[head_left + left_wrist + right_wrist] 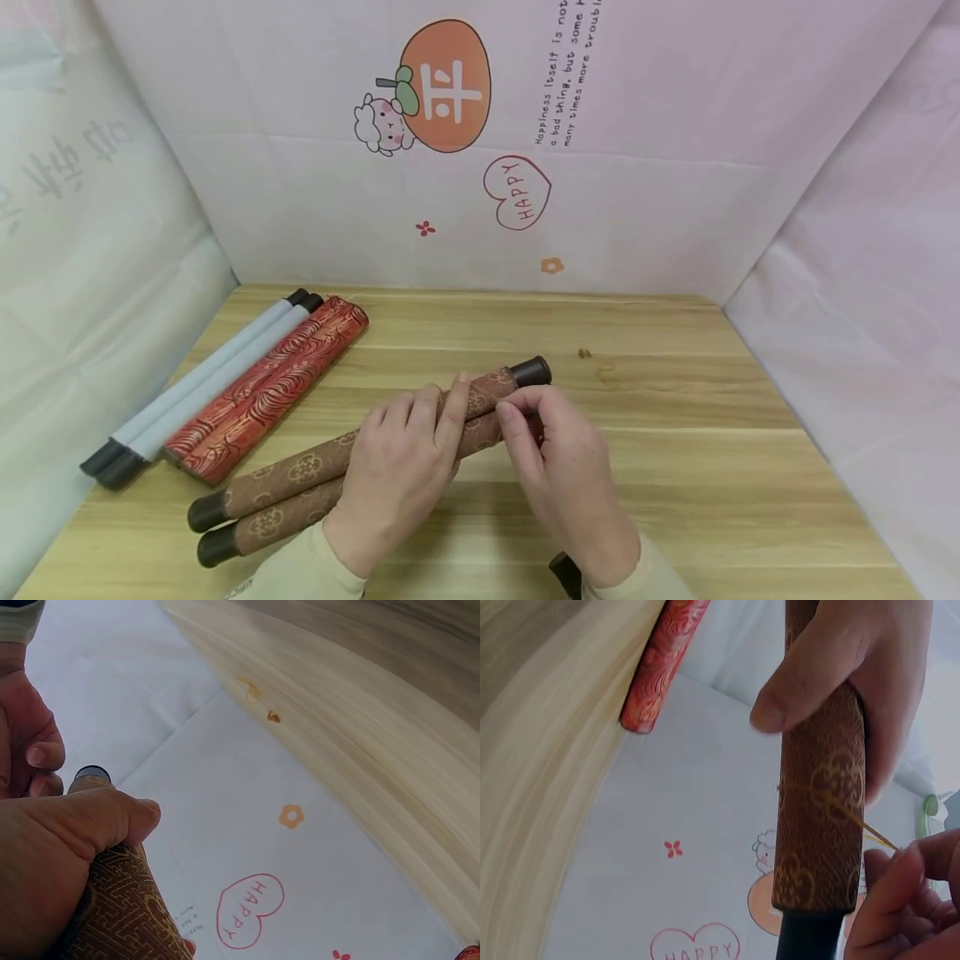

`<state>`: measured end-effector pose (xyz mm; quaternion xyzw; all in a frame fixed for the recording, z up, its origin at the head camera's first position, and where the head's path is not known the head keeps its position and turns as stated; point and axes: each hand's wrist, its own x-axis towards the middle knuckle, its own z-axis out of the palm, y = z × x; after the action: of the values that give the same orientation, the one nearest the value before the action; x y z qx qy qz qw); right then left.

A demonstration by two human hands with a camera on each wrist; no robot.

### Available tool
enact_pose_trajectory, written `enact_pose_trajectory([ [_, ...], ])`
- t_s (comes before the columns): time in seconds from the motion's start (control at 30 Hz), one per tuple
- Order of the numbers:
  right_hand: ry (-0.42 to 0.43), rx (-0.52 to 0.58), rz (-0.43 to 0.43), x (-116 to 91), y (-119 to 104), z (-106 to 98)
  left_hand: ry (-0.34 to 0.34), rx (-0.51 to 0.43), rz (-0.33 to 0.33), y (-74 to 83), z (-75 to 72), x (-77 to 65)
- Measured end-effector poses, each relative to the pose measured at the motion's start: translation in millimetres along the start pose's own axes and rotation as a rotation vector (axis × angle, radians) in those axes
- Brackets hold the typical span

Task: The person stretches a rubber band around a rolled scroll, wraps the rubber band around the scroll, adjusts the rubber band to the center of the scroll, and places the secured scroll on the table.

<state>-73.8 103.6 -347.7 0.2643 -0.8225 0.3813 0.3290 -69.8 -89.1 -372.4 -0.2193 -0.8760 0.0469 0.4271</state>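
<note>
A brown scroll [303,468] with a gold flower pattern is rolled from both ends into two rods with black end knobs. It lies slanted before me in the head view. My left hand [405,458] grips it around the middle, thumb pointing toward the far end. At that far end, my right hand [570,467] holds its thumb and forefinger together. The right wrist view shows those fingertips pinching a thin yellow cord [877,832], which runs across the brown roll. The left wrist view hides the cord.
On the left lie a red patterned scroll [270,387] and a light blue scroll [217,367] with black knobs, side by side. A dark knob-like end [566,575] shows beside the right sleeve. White printed cloth [637,208] walls the wooden table [675,375] at the back and sides.
</note>
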Motion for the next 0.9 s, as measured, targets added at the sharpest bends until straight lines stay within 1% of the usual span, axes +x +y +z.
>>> enact_pose_trajectory([
  [0.1,-0.064,0.141,0.021,-4.1,-1.1,0.3,-0.006,-0.017,-0.007,0.8,0.3,1.2],
  [0.17,-0.092,0.172,0.014,-7.4,-1.2,0.4,-0.015,-0.016,-0.012,0.3,0.3,2.0],
  [0.23,-0.105,0.172,-0.003,-10.5,0.1,0.6,-0.011,-0.023,-0.021,-1.0,-0.3,3.0],
  [0.33,-0.104,0.122,-0.051,-14.6,3.4,1.5,-0.011,-0.036,-0.036,-3.6,-1.7,4.5],
  [0.53,-0.091,-0.094,-0.164,-23.4,15.8,4.5,-0.022,-0.132,-0.054,-7.1,-6.2,5.8],
  [0.63,-0.073,-0.172,-0.193,-25.9,23.8,6.2,-0.036,-0.182,-0.065,-7.4,-8.6,5.6],
  [0.7,-0.054,-0.211,-0.196,-25.6,29.3,6.9,-0.041,-0.206,-0.069,-7.1,-9.9,4.9],
  [0.8,-0.003,-0.241,-0.200,-23.6,35.8,5.6,-0.032,-0.207,-0.064,-6.4,-9.9,3.6],
  [0.83,0.012,-0.234,-0.207,-22.9,36.8,4.6,-0.028,-0.192,-0.062,-6.4,-9.2,3.2],
  [0.9,0.034,-0.185,-0.230,-22.2,36.6,2.4,-0.011,-0.153,-0.055,-7.0,-7.3,3.1],
])
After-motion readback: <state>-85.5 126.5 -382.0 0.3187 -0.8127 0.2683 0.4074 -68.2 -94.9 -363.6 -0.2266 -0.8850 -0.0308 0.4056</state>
